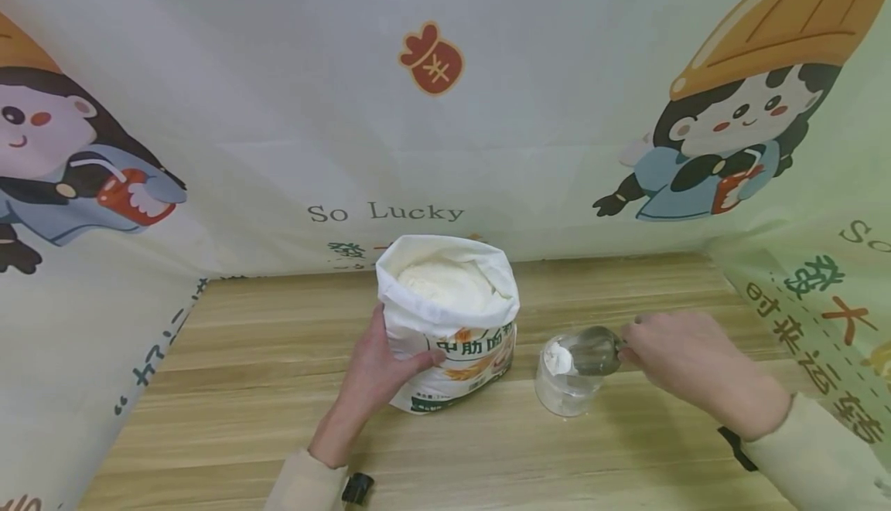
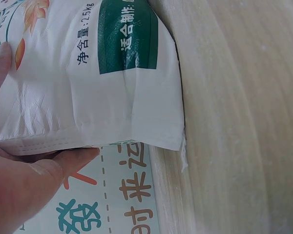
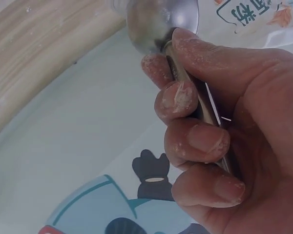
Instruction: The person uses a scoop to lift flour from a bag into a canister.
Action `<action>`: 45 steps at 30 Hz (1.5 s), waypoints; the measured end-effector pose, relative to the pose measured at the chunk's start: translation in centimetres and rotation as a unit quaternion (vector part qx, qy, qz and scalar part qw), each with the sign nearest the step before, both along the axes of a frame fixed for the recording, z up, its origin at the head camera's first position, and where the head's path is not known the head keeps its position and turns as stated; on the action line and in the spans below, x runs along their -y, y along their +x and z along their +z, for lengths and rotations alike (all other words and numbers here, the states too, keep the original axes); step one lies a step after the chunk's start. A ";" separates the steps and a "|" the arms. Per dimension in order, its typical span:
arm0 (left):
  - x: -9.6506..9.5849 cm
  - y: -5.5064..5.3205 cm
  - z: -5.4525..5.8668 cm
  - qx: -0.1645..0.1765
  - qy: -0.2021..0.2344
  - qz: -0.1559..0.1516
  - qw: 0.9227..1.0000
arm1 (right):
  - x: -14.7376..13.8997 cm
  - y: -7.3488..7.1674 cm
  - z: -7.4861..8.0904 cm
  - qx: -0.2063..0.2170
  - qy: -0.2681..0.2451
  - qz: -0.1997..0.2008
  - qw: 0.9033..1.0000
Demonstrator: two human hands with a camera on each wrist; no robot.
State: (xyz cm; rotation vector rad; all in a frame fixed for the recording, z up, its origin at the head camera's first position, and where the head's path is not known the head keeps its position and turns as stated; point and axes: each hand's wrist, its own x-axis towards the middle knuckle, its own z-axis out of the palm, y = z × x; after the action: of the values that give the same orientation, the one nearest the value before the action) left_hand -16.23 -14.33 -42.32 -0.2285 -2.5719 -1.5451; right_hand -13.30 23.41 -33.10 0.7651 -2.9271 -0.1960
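Observation:
An open white bag of flour (image 1: 448, 325) stands upright on the table, its rim rolled out and flour (image 1: 445, 283) showing inside. My left hand (image 1: 379, 364) grips its left side, thumb across the printed front and fingers around the side. In the left wrist view the bag's lower edge (image 2: 151, 107) shows beside that hand. To the right of the bag stands a clear cup (image 1: 564, 399). My right hand (image 1: 678, 356) holds a metal spoon (image 3: 161, 22) by its handle, its bowl tilted over the cup's mouth. White flour shows at the bowl's tip. Flour dusts the right fingers (image 3: 178, 100).
The wood-grain table (image 1: 257, 372) reaches back to a printed cloth (image 1: 278, 109) that hangs behind and along both sides. The bag stands near the back cloth, and the cup is close by the bag's right side.

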 end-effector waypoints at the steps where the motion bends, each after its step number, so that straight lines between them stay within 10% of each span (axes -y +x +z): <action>1: 0.0 0.0 0.0 0.000 0.000 0.000 1.000 | 0.1 0.0 0.0 -0.004 0.002 0.000 1.000; 19: -0.1 0.0 0.2 -0.003 0.002 0.000 1.000 | 1.6 -0.3 -0.5 -0.054 -0.023 0.015 0.998; 45: -0.1 0.1 0.0 0.007 0.001 0.006 1.000 | -3.0 0.1 0.1 0.007 -0.113 -0.043 0.993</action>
State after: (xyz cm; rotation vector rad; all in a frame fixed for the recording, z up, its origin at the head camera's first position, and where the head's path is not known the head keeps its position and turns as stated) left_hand -16.16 -14.20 -42.32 -0.2024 -2.5771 -1.5512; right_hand -13.21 26.42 -33.03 0.6105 -2.9292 0.1331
